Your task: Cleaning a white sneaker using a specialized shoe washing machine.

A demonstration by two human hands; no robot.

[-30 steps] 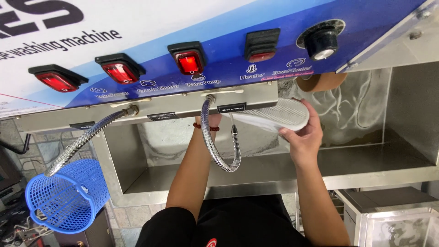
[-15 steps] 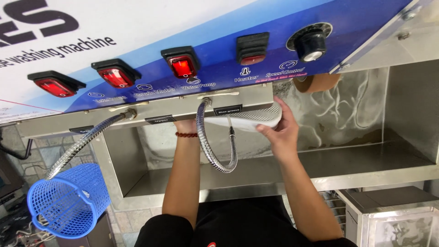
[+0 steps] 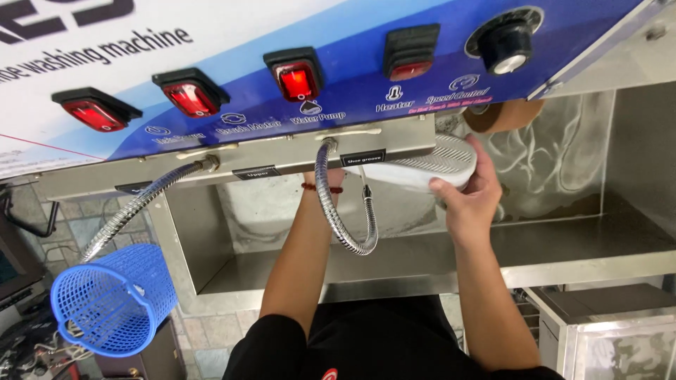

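My right hand [image 3: 470,204] grips the heel end of a white shoe [image 3: 422,165], sole up, its long axis running leftward under the machine's control panel [image 3: 352,91]. My left hand [image 3: 320,179] reaches beneath that panel, its fingers hidden.

Grey tiled floor [image 3: 204,338] below, apparently damp, with a blue plastic basket [image 3: 113,302] standing on it.
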